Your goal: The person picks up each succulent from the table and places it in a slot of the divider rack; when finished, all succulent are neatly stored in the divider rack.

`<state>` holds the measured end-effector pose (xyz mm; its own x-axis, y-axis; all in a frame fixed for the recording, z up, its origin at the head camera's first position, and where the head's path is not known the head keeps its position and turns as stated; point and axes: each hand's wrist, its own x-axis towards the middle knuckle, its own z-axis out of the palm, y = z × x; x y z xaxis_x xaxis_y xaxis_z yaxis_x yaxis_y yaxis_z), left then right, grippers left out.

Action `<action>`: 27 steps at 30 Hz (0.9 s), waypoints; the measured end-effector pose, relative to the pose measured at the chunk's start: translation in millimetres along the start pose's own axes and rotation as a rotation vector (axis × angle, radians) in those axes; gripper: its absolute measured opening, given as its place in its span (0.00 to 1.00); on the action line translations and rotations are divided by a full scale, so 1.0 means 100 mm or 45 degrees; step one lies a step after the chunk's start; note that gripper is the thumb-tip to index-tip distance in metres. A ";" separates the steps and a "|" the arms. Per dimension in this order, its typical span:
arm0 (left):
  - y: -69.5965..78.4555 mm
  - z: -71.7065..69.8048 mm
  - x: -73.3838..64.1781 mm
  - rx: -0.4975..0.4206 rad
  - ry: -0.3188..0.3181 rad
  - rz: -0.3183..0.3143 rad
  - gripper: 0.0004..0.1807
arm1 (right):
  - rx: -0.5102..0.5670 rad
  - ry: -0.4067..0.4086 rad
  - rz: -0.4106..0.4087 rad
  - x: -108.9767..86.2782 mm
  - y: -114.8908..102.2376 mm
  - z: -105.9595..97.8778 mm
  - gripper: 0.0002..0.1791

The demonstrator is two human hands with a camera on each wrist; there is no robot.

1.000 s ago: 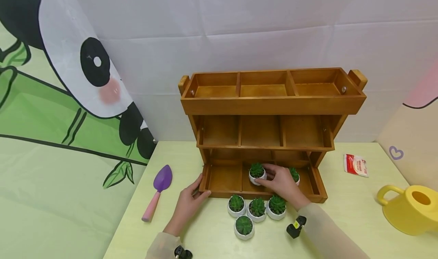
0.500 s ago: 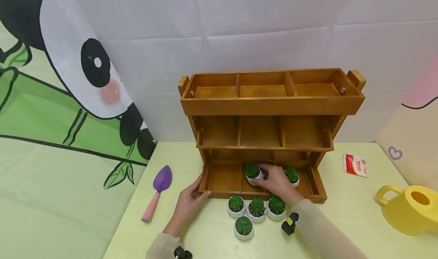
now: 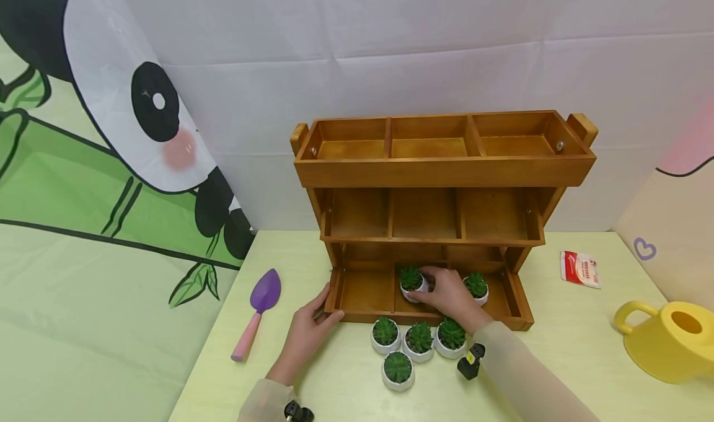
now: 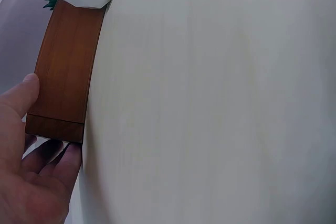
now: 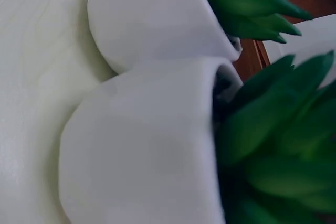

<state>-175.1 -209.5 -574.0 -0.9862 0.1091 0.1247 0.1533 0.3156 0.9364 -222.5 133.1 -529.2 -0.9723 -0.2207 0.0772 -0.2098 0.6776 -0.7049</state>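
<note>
My right hand (image 3: 450, 293) pinches a small potted succulent (image 3: 411, 279) by its white pot. This pot is in the middle compartment of the bottom tier of a three-tier wooden shelf (image 3: 446, 173). A second succulent (image 3: 476, 285) stands in the right compartment, beside my fingers. My left hand (image 3: 308, 329) grips the bottom tier's left front corner, its thumb on the wood and fingers round the end, as the left wrist view shows at the wooden edge (image 4: 65, 66). The right wrist view is filled by white pots (image 5: 142, 145) on the table; my right hand is outside it.
Several succulents (image 3: 418, 338) stand close together before the shelf's front edge. To the left lies a purple trowel (image 3: 264, 292) with a pink handle. A yellow watering can (image 3: 669, 341) and a red-and-white packet (image 3: 580, 269) are on the right. A cloth backdrop (image 3: 424, 44) hangs behind.
My right hand has moved slightly left with the succulent and lowered it within the middle compartment. The succulent in the right compartment shows more fully. My left hand has stayed in place.
</note>
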 end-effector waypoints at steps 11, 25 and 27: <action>0.01 -0.01 0.01 0.022 -0.005 -0.003 0.41 | -0.072 -0.022 0.059 -0.05 -0.07 -0.07 0.36; -0.01 0.00 0.00 0.032 0.001 0.006 0.41 | -0.107 -0.056 0.088 -0.09 -0.12 -0.10 0.34; -0.01 0.00 0.01 0.033 0.002 0.003 0.41 | -0.095 -0.063 0.085 -0.10 -0.11 -0.11 0.35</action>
<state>-175.8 -209.8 -574.4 -0.9859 0.1083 0.1273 0.1571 0.3400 0.9272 -211.8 134.9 -514.5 -0.9784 -0.2065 -0.0043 -0.1537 0.7421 -0.6524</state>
